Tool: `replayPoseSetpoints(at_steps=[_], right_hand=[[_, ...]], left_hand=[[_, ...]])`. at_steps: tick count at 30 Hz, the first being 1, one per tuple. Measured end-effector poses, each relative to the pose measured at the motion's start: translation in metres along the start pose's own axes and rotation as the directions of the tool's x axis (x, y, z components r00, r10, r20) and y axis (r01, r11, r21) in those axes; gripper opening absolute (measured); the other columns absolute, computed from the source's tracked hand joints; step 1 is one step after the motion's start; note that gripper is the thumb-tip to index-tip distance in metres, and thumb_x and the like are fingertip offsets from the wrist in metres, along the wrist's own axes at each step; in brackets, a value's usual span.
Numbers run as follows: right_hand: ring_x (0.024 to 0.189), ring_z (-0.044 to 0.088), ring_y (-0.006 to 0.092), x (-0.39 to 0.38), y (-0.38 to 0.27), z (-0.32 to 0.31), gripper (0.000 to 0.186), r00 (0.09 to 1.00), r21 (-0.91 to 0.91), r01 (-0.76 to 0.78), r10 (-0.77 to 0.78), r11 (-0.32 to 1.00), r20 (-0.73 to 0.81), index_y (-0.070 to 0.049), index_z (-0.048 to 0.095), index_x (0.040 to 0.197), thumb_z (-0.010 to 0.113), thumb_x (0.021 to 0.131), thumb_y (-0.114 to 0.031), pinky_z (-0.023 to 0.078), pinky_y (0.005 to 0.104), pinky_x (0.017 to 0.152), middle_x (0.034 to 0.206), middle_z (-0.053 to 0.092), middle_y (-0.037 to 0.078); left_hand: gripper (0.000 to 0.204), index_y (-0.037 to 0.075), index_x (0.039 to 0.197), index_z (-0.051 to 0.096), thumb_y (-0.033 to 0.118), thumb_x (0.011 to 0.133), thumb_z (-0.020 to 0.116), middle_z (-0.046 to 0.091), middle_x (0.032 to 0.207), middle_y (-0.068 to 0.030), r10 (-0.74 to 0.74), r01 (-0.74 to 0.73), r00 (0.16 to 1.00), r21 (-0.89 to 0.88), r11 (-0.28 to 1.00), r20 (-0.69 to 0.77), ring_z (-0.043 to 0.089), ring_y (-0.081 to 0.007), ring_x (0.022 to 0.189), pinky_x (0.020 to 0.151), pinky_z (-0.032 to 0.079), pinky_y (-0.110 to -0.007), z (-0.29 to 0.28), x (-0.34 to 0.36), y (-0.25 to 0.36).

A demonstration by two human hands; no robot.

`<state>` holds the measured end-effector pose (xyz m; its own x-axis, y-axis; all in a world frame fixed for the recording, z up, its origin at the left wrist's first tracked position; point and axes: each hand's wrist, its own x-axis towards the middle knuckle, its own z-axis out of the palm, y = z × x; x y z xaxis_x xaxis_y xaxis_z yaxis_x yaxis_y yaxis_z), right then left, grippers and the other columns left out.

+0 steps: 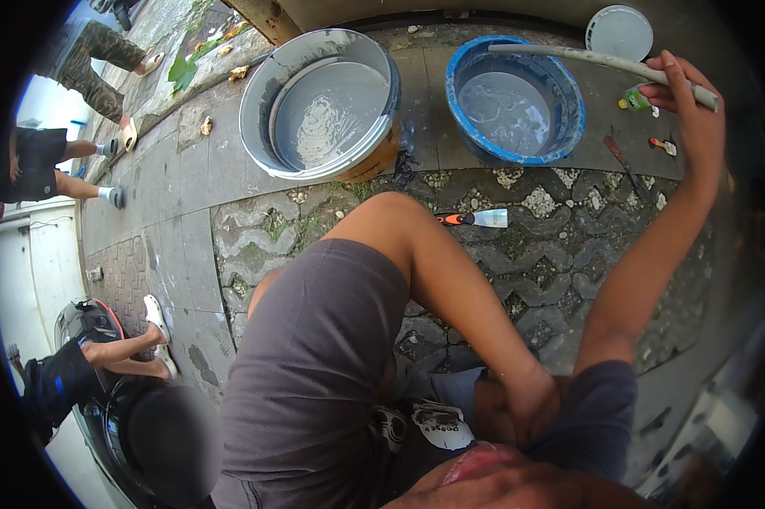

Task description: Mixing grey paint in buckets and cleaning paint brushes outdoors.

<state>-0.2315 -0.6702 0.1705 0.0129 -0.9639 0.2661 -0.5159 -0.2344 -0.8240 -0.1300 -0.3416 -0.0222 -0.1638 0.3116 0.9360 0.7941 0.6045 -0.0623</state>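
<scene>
My right hand (688, 97), at the upper right, is closed round the near end of a long grey-smeared stick (603, 59). The stick reaches left over a blue bucket (457, 102), its tip near the far rim; whether it touches the bucket I cannot tell. Grey liquid (505, 110) partly fills this bucket. To its left a large white bucket (259, 106), its rim splashed grey, holds more grey liquid with a rippled surface. Nearer my bent knee lies a putty knife (476, 218) with an orange and black handle. My left hand does not show.
A round white lid (620, 34), a small green bottle (633, 100) and a rusty-handled tool (624, 161) lie at the far right. Patterned paving blocks (543, 280) spread before me. Other people's legs (119, 352) and a black motorbike (115, 416) are on the left.
</scene>
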Motion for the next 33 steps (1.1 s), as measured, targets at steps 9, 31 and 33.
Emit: replayPoseSetpoints(at_steps=[9,31,33], right_hand=[[0.082,0.074,0.0226,-0.005,-0.022,0.008,0.036,0.991,0.215,0.129,-0.115,0.968,-0.074,0.004,0.070,0.113,0.058,0.101,-0.027,0.059,0.0277,0.072,0.106,0.073,0.014],[0.073,0.068,0.0334,-0.039,-0.022,0.279,0.027,0.878,0.117,0.351,-0.370,0.929,0.305,-0.007,0.074,0.097,0.068,0.092,-0.033,0.051,0.0391,0.065,0.082,0.071,0.014],[0.072,0.069,0.0305,-0.036,-0.020,0.281,0.027,0.895,0.145,0.239,-0.276,0.960,0.351,-0.006,0.074,0.097,0.068,0.093,-0.032,0.051,0.0381,0.065,0.078,0.071,0.015]], left_hand=[[0.020,0.031,0.105,0.061,0.027,0.086,0.059,0.060,0.086,0.0105,0.011,-0.021,0.994,0.082,0.996,0.113,0.064,-0.0108,0.085,0.065,0.050,-0.031,-0.016,0.004,-0.002],[0.032,0.029,0.110,0.060,0.027,0.080,0.068,0.061,0.089,0.0080,0.011,-0.003,0.975,-0.036,0.999,0.221,0.065,-0.0133,0.088,0.068,0.053,-0.032,-0.049,-0.011,0.000],[0.033,0.029,0.111,0.060,0.027,0.079,0.069,0.061,0.090,0.0078,0.016,-0.005,0.973,-0.051,0.999,0.231,0.065,-0.0136,0.089,0.069,0.053,-0.032,-0.051,-0.012,0.000]])
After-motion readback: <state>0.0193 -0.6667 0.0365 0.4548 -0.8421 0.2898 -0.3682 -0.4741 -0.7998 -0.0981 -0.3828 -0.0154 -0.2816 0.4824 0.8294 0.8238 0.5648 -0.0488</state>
